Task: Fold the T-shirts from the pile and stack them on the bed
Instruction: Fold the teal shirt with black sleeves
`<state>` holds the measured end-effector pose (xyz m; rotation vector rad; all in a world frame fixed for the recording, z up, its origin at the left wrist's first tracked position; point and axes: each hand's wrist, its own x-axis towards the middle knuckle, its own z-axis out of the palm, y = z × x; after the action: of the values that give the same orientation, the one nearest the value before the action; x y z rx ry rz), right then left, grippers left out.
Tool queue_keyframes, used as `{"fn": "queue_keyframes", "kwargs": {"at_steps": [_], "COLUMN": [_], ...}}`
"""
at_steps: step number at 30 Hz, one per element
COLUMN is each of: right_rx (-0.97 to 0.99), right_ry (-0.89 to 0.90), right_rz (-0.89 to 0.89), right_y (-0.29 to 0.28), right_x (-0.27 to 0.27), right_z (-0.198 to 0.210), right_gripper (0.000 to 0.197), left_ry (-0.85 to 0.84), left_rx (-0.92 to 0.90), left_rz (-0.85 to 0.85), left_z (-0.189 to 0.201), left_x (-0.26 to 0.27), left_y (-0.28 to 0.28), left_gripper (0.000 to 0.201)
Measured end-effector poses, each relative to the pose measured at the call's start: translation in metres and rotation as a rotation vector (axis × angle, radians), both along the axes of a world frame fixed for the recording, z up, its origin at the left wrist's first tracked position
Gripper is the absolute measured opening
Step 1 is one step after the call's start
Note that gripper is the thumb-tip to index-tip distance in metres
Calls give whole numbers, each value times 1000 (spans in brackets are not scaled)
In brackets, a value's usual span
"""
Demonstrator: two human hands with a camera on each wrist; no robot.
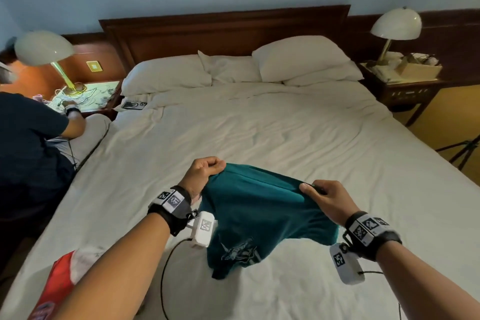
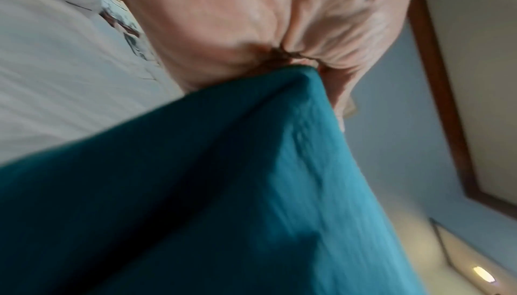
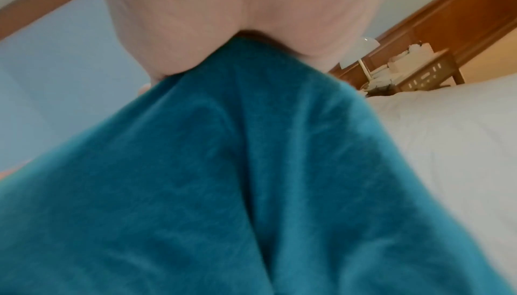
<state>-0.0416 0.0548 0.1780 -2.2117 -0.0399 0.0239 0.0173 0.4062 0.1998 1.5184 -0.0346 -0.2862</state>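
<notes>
A teal T-shirt (image 1: 259,213) with a pale print near its lower end hangs above the white bed (image 1: 259,132), held up by both hands. My left hand (image 1: 205,171) grips its upper left edge in a fist. My right hand (image 1: 324,196) pinches the upper right edge. The teal cloth (image 2: 223,189) fills the left wrist view below my curled left hand (image 2: 251,23). In the right wrist view the same cloth (image 3: 238,178) drops from my right hand (image 3: 238,8). A red and white garment (image 1: 65,278) lies at the bed's near left, under my left forearm.
Pillows (image 1: 298,60) lie against the wooden headboard (image 1: 220,31). Nightstands with lamps (image 1: 396,24) stand on both sides. Another person in dark clothes (image 1: 28,138) sits at the left edge. A phone (image 1: 133,105) lies near the left pillow. A tripod (image 1: 462,150) stands right.
</notes>
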Motion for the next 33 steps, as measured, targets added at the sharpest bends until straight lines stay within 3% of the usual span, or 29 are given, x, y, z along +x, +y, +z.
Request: {"fn": "queue_keyframes", "kwargs": {"at_steps": [2,4,7,12,16,21,25,29,33], "right_rx": [-72,-173,-347,-543,-669,-724,-717,-700,-726], "right_ry": [40,91,136,6,-140,-391,-551,-580,-492], "right_rz": [9,12,-24,-101,-169,-288,-319,-275,-202], "right_y": [-10,-19,-23,-24,-29,-35,-31,-24,-21], "right_x": [11,27,62,152,217,268,261,224,163], "right_z": [-6,-10,-5,39,103,188,219,203,148], "right_gripper": [63,58,51,49,49,55,55,54,53], "left_ry": [-54,-173,-267,-466,-645,-850,-1055,-1245,-1361], "left_rx": [216,576,950,1335,1537,1491,1395,1300,1270], "left_rz": [-65,-176,-266,-263,-190,61,184,209,142], "left_z": [-18,-30,-23,40,109,188,209,184,121], "left_x": [11,29,64,149,214,255,248,210,152], "left_y": [8,10,-2,-32,-46,-49,-40,-24,-11], "left_gripper": [20,24,26,30,25,32,33,34,34]}}
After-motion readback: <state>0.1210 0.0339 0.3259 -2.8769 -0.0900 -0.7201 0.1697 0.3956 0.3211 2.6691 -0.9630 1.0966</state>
